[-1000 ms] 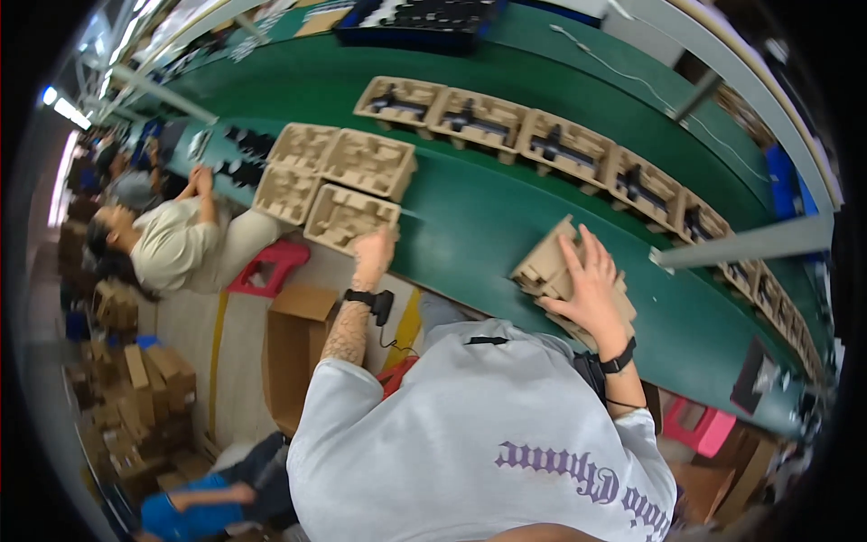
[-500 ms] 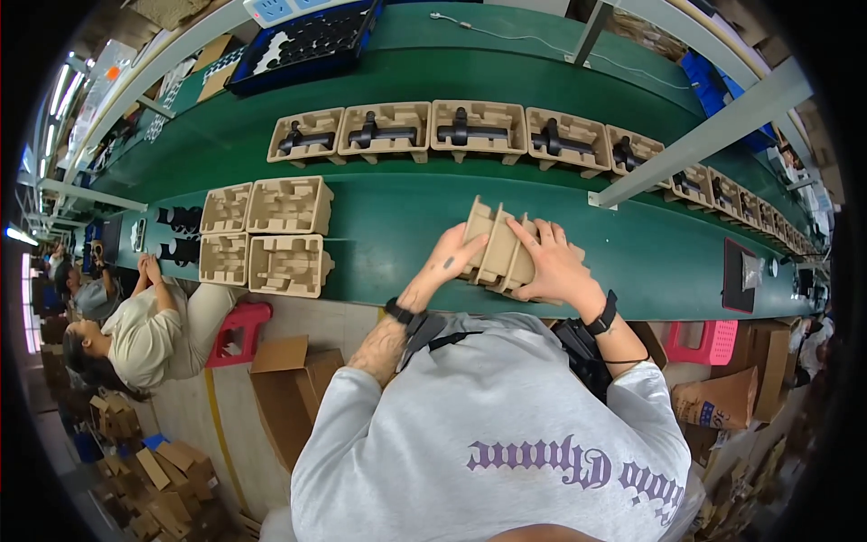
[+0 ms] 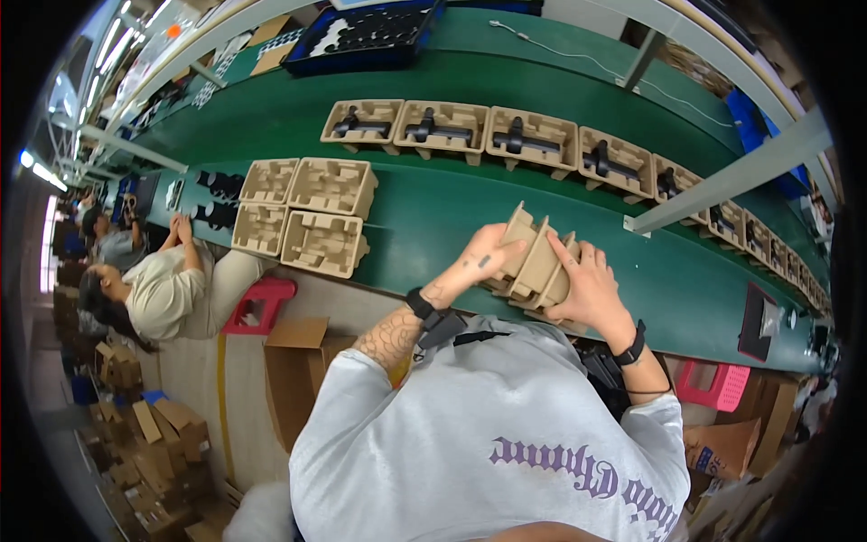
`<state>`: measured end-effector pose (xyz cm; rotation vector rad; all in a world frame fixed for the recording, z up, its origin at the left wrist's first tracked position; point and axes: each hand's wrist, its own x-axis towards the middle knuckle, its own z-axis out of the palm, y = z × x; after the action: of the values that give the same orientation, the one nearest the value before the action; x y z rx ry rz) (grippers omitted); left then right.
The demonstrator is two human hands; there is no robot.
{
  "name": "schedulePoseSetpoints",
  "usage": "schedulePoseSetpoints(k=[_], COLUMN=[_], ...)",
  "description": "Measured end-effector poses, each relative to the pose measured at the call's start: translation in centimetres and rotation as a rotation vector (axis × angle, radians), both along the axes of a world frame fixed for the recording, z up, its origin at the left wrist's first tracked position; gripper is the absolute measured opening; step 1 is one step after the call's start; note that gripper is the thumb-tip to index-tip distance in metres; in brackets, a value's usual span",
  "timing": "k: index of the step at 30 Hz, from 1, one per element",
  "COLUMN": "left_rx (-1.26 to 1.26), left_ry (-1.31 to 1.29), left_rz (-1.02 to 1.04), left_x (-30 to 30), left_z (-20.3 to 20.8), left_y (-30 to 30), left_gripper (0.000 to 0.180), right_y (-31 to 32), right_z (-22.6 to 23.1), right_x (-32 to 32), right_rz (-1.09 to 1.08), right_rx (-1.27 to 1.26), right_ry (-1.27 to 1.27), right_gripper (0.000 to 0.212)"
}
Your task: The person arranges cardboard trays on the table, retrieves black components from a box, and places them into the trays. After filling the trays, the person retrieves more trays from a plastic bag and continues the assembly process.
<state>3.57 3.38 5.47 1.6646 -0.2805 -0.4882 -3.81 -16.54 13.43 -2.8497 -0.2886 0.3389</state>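
Observation:
In front of me, near the bench's front edge, a few nested tan moulded pulp trays (image 3: 539, 264) stand tipped on their sides. My left hand (image 3: 484, 257) grips the left end of this stack, its thumb over the top of a tray. On the other side my right hand (image 3: 591, 287) is wrapped around the trays, fingers over the far side and thumb toward me. The fingertips underneath the stack are hidden. Left of my hands, several open pulp trays (image 3: 331, 185) sit side by side in a block, with moulded hollows facing up.
A row of pulp trays (image 3: 531, 137), each holding a black device, runs along the back of the green bench (image 3: 433, 212). A metal post (image 3: 722, 176) rises at right. A seated person (image 3: 167, 289) is at left. Near me are a cardboard box (image 3: 298, 379) and pink stools (image 3: 713, 384).
My view has turned, so the bench and its trays appear farther right and tilted. Both hands keep hold of the stack; the trays' upper edges look slightly more spread apart.

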Motion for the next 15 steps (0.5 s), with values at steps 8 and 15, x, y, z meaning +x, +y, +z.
schedulePoseSetpoints(k=[8, 15], left_rx=[0.203, 0.258], left_ry=[-0.035, -0.437], left_rz=[0.082, 0.277], left_x=[-0.4, 3.0], left_z=[0.3, 1.0], left_y=[1.1, 4.0], left_gripper=[0.030, 0.027], right_y=[0.2, -0.7], right_z=[-0.5, -2.1], right_x=[-0.4, 0.1], right_rz=[-0.040, -0.037], right_rx=[-0.047, -0.121], right_ry=[0.030, -0.052], right_gripper=[0.110, 0.110])
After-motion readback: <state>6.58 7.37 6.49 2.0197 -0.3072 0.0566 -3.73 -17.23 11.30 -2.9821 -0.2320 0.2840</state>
